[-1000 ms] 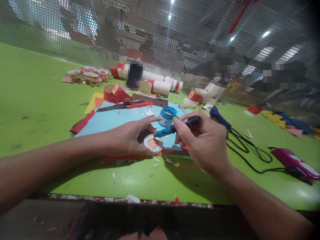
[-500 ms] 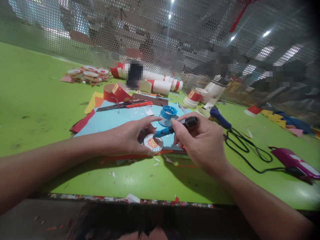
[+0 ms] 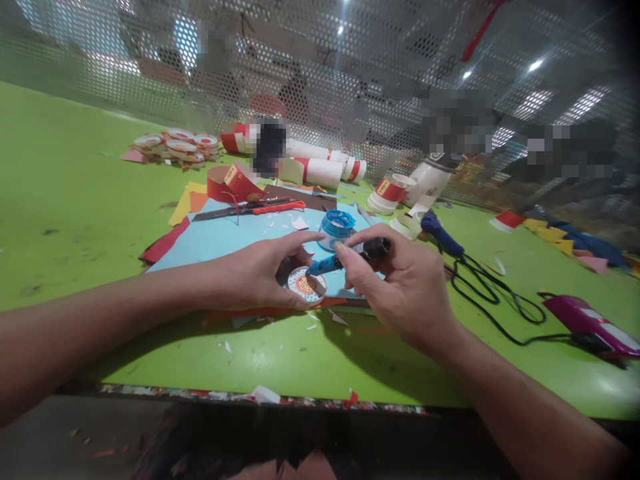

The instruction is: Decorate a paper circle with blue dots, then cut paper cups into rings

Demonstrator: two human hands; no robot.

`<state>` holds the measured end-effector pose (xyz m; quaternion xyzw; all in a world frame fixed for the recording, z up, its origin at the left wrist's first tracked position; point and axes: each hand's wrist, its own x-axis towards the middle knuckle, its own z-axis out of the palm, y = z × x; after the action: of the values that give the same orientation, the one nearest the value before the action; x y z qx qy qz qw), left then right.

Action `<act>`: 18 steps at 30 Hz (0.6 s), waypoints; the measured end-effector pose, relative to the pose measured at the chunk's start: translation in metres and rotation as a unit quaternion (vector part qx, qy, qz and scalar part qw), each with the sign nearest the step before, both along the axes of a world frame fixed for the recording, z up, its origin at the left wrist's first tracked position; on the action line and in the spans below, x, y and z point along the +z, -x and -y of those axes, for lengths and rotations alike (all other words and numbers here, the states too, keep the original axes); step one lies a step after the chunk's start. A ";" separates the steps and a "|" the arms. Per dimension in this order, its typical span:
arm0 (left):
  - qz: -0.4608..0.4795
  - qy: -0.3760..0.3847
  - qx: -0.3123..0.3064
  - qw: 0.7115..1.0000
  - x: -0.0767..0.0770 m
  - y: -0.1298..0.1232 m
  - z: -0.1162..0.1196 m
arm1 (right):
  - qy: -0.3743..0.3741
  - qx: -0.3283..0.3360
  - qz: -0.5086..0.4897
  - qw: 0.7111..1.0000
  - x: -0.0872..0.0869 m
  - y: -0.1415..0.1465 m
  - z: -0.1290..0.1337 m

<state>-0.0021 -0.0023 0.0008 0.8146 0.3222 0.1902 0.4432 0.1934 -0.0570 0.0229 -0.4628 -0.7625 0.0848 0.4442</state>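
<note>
A small round white disc (image 3: 306, 287) with an orange centre and blue dots lies at the near edge of the light blue paper (image 3: 200, 243). My left hand (image 3: 265, 273) grips the disc's left side between thumb and fingers. In my right hand (image 3: 400, 287) is a black marker (image 3: 325, 265) with a blue-smeared front end, its tip at the disc's upper face. Just behind the marker stands an open jar (image 3: 336, 230) with blue paint round its rim.
Scissors and a cutter (image 3: 250, 210) lie behind the jar, beside a red paper band (image 3: 233, 183). Paper cups (image 3: 323, 171) and stacked discs (image 3: 180, 147) are at the back. A blue tool (image 3: 441, 235) and its cable, leading to a purple box (image 3: 590, 323), lie right.
The marker and my right hand have shifted slightly left, with the tip still at the disc. My left hand has kept its hold.
</note>
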 end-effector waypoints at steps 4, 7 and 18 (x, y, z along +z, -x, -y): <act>0.006 0.007 -0.006 1.000 -0.002 0.001 -0.001 | -0.006 0.009 0.007 1.000 -0.001 0.000 0.000; 0.005 0.007 -0.006 1.000 -0.001 0.001 0.000 | -0.004 0.008 -0.005 1.000 -0.002 0.000 0.000; -0.030 -0.038 0.024 0.999 0.002 0.001 0.002 | -0.047 -0.087 -0.120 0.988 0.008 0.004 0.005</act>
<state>-0.0027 -0.0045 0.0024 0.8283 0.3472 0.1888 0.3971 0.1893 -0.0621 0.0308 -0.4925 -0.6637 0.0649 0.5592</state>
